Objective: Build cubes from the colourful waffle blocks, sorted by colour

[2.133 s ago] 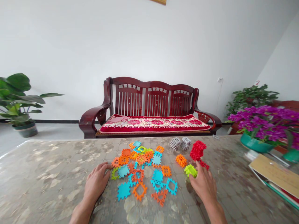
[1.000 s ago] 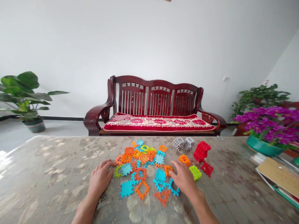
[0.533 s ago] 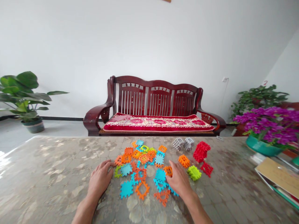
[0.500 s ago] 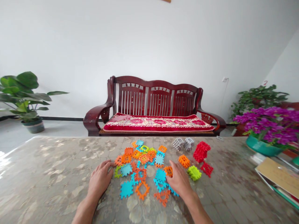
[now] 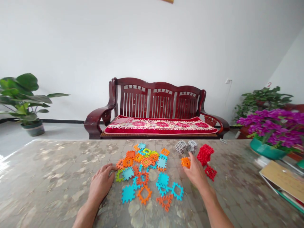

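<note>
My left hand (image 5: 104, 178) lies on the table with fingers loosely stretched out, its fingertips beside an orange interlocking tile (image 5: 120, 164) and a green one (image 5: 119, 175). My right hand (image 5: 196, 171) is at the right of the loose tiles, its thumb and fingers closed around an orange interlocking piece (image 5: 185, 162). Whether this is a single tile or part of a block cannot be told, since the hand covers its right side. Loose blue tiles (image 5: 128, 193), orange tiles (image 5: 144, 194) and a blue frame tile (image 5: 177, 191) lie between the hands.
Two grey assembled blocks (image 5: 181, 147) stand behind my right hand, with a red block (image 5: 205, 154) and a red flat piece (image 5: 210, 172) to its right. Papers (image 5: 282, 177) and a purple flower pot (image 5: 268, 148) occupy the table's right side. A wooden bench (image 5: 95, 122) stands beyond.
My right hand has moved right and away from me, from the blue tiles to the orange block. The orange window tile has left its spot; the green block is now hidden. My left hand stays put.
</note>
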### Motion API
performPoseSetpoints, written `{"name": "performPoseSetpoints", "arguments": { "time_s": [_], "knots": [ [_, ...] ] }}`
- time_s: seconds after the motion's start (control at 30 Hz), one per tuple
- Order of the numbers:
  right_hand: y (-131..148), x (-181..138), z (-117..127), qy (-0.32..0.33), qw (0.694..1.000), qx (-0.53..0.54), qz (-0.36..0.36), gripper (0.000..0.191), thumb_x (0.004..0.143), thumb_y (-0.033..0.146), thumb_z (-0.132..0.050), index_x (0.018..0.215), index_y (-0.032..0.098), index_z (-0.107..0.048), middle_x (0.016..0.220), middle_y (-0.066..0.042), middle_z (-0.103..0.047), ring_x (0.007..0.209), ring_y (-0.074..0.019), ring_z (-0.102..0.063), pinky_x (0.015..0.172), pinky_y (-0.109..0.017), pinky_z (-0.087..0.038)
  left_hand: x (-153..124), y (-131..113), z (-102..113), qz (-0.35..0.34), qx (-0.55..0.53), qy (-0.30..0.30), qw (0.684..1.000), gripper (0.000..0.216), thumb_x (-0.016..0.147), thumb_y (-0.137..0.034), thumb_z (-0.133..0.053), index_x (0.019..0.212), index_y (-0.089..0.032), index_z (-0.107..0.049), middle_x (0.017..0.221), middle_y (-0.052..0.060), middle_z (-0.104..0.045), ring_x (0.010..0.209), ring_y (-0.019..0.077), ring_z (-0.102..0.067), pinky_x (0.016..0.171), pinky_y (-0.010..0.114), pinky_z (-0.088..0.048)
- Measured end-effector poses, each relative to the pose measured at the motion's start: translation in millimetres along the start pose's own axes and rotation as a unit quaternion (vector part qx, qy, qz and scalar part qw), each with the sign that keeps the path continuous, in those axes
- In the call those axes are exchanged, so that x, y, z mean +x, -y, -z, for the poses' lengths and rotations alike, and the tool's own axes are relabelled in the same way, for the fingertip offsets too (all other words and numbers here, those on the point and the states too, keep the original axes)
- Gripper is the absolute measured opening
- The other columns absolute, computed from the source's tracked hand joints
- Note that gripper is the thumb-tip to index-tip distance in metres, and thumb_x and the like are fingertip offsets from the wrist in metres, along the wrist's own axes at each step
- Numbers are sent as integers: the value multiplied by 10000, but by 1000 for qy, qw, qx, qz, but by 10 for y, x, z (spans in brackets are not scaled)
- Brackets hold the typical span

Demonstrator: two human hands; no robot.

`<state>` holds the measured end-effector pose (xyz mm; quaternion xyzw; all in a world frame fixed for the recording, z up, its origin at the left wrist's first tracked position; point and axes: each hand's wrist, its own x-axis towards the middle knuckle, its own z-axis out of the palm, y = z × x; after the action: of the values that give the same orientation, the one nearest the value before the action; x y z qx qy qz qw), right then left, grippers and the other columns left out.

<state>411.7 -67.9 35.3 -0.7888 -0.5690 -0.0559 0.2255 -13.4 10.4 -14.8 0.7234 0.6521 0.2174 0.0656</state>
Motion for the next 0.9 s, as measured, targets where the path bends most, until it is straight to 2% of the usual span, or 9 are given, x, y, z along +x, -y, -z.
{"name": "performPoseSetpoints", "arguments": {
  "time_s": [0.4, 0.53, 0.7, 0.9],
  "knots": [
    [-126, 149, -6, 79, 995, -59, -33, 708, 788, 126, -536, 1478, 122, -375, 1339, -170, -597, 1231, -272, -561, 1006, -346, -411, 6, 15, -16, -6, 1, -3, 1000, 334, 881, -296, -405, 1003, -293, -716, 1289, 24, -652, 1178, 232, -615, 991, 386, -470],
    [-89, 134, 63, 97, 990, -91, -34, 681, 826, 219, -541, 1479, 120, -376, 1394, -188, -547, 1245, -306, -543, 986, -381, -417, 8, 21, -17, -6, -2, -2, 1000, 327, 881, -296, -411, 1001, -291, -716, 1287, 24, -653, 1184, 227, -610, 996, 381, -468],
    [13, 144, 122, 130, 980, -134, -64, 794, 825, 404, -569, 1534, 196, -278, 1407, -179, -536, 1221, -366, -544, 948, -472, -413, 6, 17, -20, -5, 1, -4, 1000, 321, 881, -299, -418, 1001, -297, -716, 1284, 16, -656, 1186, 220, -610, 1001, 370, -464],
    [53, 217, 57, 179, 968, -157, -76, 798, 844, 419, -543, 1545, 178, -247, 1318, -200, -603, 1215, -365, -555, 933, -471, -416, 9, 26, -32, -5, 7, -4, 1000, 316, 876, -294, -424, 998, -307, -715, 1281, 5, -659, 1190, 208, -608, 1000, 353, -462]
  ]
}}
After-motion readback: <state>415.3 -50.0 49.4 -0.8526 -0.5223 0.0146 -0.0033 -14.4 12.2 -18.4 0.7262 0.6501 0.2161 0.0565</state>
